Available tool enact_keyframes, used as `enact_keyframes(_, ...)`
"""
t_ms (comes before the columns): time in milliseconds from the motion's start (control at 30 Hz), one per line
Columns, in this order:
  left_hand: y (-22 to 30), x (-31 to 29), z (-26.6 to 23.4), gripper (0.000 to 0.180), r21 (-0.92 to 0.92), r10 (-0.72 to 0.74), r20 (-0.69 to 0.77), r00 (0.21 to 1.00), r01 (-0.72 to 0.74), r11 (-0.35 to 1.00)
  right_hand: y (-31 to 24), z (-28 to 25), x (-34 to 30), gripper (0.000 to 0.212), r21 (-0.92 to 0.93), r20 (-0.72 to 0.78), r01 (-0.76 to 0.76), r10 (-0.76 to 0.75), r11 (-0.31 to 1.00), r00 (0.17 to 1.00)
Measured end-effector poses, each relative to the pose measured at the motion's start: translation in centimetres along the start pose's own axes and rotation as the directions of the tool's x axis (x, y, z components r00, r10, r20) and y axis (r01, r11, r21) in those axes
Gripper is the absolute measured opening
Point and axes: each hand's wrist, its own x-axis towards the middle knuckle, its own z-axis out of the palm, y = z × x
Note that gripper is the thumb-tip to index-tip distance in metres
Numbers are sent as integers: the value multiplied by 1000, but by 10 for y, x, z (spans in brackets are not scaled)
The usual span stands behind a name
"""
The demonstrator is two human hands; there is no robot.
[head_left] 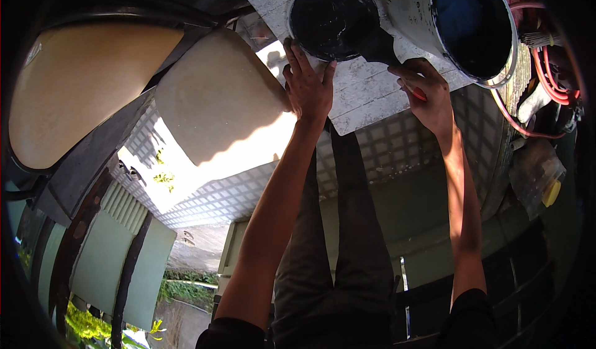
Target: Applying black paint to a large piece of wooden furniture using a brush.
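A round tub (300, 41) with black, wet-looking contents stands on a worn white board at the top middle. My left hand (308, 91) cups its near left side, fingers along the rim and thumb at the near edge. In my right hand (429, 94) is a black-coated, wide-headed tool (380, 48) with red showing at its handle end. Its head reaches over the tub's right side; whether it is a brush or a spatula I cannot make out. To the right, a white bucket (415, 7) lies tilted, its mouth toward me and its inside coated black.
The white board (363, 104) ends just in front of me. Red hoses (549, 79) and a clear plastic bag (537, 178) are at the far right. Two smooth tan panels (214, 94) are on the left, beside sunlit lattice-shadowed ground.
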Motion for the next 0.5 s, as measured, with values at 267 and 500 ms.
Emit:
enact_keyframes(267,0,0,0,95,-9,3,-1,1000,-3,1000,-18,0,-5,42,11,-79,2,-1,1000,997)
enact_keyframes(500,-6,0,8,95,35,58,-102,993,-55,998,-8,25,1,41,49,-54,29,-27,998,998)
